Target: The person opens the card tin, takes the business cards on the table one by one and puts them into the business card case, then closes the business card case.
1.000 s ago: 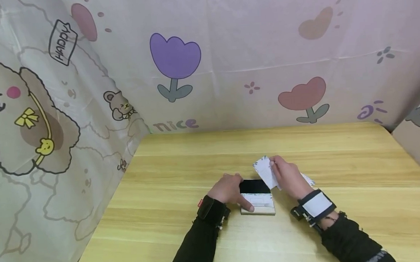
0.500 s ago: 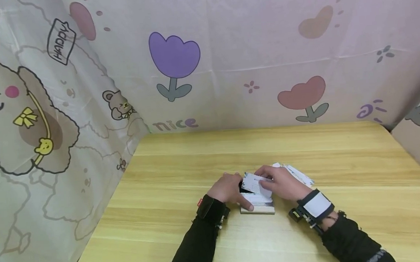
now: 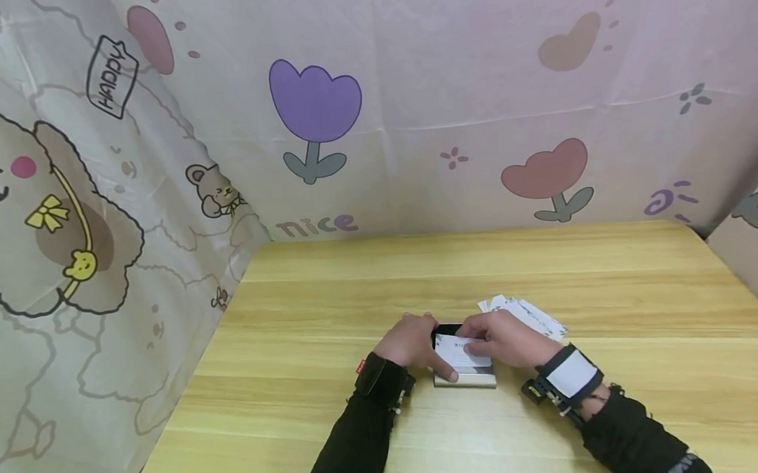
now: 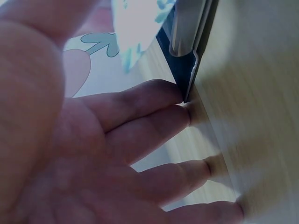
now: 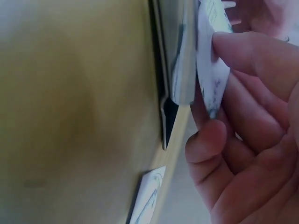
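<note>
An open card case [image 3: 480, 381] with a silver near edge and a black inside lies flat on the table. My left hand [image 3: 413, 344] rests at its left side, thumb by the near edge. In the left wrist view the fingers [image 4: 140, 137] are spread and fairly straight, with fingertips at the case's corner and the table. My right hand [image 3: 512, 338] pinches a white printed business card [image 3: 452, 349] over the case. The right wrist view shows this card [image 5: 212, 77] between thumb and fingers, standing slightly off the case [image 5: 184, 79].
Several more white printed cards [image 3: 532, 317] lie loosely spread on the wooden table [image 3: 356, 281], just beyond my right hand. A patterned cloth [image 3: 409, 83] hangs behind the table and along its left side.
My right hand has brought the card from the loose cards leftward over the case, then lowered it nearer the near edge. The left hand has stayed in place.
</note>
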A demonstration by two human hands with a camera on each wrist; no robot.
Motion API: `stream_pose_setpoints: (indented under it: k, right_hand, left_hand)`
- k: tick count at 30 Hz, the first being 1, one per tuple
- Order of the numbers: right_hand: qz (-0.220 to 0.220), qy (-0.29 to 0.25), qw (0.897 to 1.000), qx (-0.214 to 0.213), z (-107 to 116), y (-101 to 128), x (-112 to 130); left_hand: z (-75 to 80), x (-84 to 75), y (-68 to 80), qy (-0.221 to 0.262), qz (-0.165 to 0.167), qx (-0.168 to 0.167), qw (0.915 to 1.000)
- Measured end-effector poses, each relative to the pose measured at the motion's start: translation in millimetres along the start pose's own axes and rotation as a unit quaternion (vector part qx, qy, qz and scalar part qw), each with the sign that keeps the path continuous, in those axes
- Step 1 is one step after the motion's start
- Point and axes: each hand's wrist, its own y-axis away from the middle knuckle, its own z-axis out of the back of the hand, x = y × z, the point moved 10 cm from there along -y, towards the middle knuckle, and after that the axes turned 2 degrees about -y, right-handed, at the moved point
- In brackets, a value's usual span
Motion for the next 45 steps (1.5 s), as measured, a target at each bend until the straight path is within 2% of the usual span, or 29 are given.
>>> stream_pose_setpoints:
  k: [10,19,21,24,27,29,32,35,45]
  right_hand:
    - [0.004,0.004,1.000,0.022,-7,1,1]
    - [-0.002,0.002,0.999,0.034,-8,1,0]
    - [-0.008,0.016,1.000,0.017,-6,1,-2]
    - [-0.028,0.064,0.997,-0.041,5,0,-6]
    - [-0.061,0.117,0.984,-0.116,21,5,-11]
    - [-0.094,0.146,0.973,-0.150,29,11,-16]
    - [-0.167,0.166,0.958,-0.162,37,21,-30]
    - [-0.214,0.171,0.949,-0.153,42,26,-38]
    - [-0.202,0.183,0.944,-0.185,58,27,-37]
  left_hand:
    - [-0.5,1.0,1.0,-0.019,0.011,0.001,0.9998]
    - [-0.6,2.0,1.2,-0.015,0.015,0.000,0.9998]
    - [-0.2,1.9,1.3,-0.015,0.013,-0.001,0.9998]
    - [-1.6,1.9,1.1,-0.011,0.010,-0.001,0.9999]
    - [-4.3,1.2,1.8,-0.007,0.006,0.001,1.0000]
    - [-5.8,0.9,2.4,-0.005,0.006,0.003,1.0000]
    - [-5.5,0.6,3.1,-0.005,0.008,0.003,1.0000]
    - [-3.8,0.5,3.2,-0.007,0.010,0.000,0.9999]
    - [-0.8,0.4,1.8,-0.018,0.014,-0.003,0.9997]
